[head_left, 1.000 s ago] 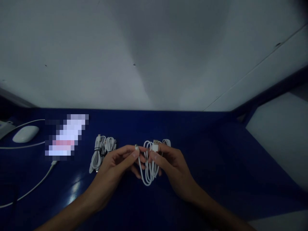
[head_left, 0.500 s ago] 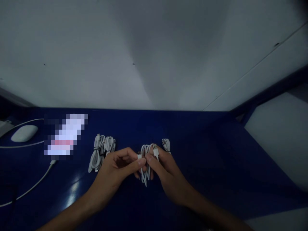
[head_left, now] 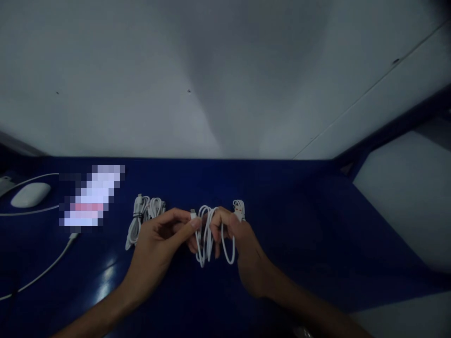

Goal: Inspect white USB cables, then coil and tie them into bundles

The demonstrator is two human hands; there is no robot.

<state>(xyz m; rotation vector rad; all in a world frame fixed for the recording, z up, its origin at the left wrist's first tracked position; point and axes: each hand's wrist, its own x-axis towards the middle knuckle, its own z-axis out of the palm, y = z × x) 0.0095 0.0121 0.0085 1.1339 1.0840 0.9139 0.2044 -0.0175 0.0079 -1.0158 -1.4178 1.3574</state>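
Observation:
Between my hands hangs a white USB cable (head_left: 208,234), gathered in loose loops. My left hand (head_left: 160,244) pinches its left side, thumb on top, with a connector (head_left: 193,213) poking up past the fingertips. On the other side my right hand (head_left: 239,244) is curled round the cable, fingers bent inward, one loop dropping below them. Partly behind my left hand lie tied bundles of white cable (head_left: 135,223) on the blue surface. Another small bundle (head_left: 239,206) shows just beyond my right hand.
A blurred-out phone with a lit screen (head_left: 93,197) lies at the left, a white cable (head_left: 45,277) running from its lower end. Left of it sits a rounded white case (head_left: 31,195). A pale wall (head_left: 141,94) rises behind the blue tabletop (head_left: 299,225).
My right fingers have curled inward, and the USB-A plug beside the thumb has turned down toward the far bundle. The loops are spread wider, one hanging on the right. The view has shifted slightly.

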